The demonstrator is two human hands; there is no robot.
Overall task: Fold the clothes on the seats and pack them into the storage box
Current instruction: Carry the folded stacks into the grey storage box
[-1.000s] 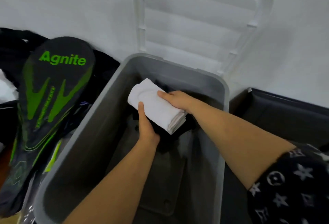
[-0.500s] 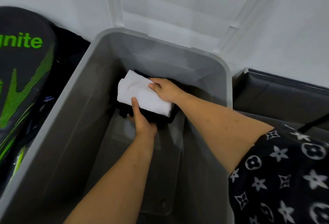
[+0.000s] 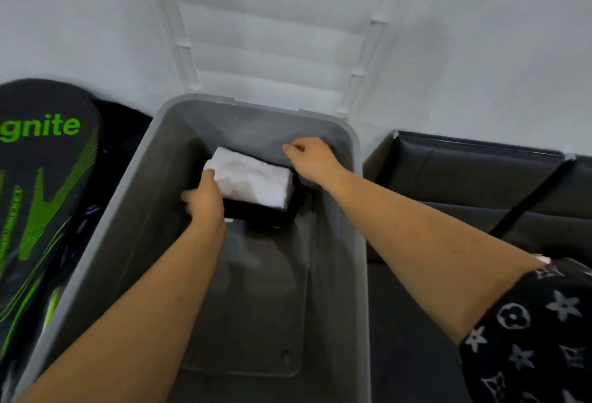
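Observation:
A grey storage box (image 3: 150, 197) stands open in front of me. At the far end of its floor a folded white garment (image 3: 256, 181) lies on top of a folded black garment (image 3: 262, 215). My left hand (image 3: 205, 201), blurred, touches the left end of the white garment with its fingertips. My right hand (image 3: 309, 157) hovers off the clothes near the box's far right corner, with curled fingers that hold nothing.
The box's white lid (image 3: 272, 34) stands up against the wall behind it. A black and green racket bag (image 3: 41, 178) lies close on the left. A black leather seat (image 3: 480, 185) with a black strap (image 3: 528, 201) across it is on the right.
The stack has come down onto the box floor. My right hand has let go of the white garment and lifted to the far right. My left hand has shifted to the garment's left end.

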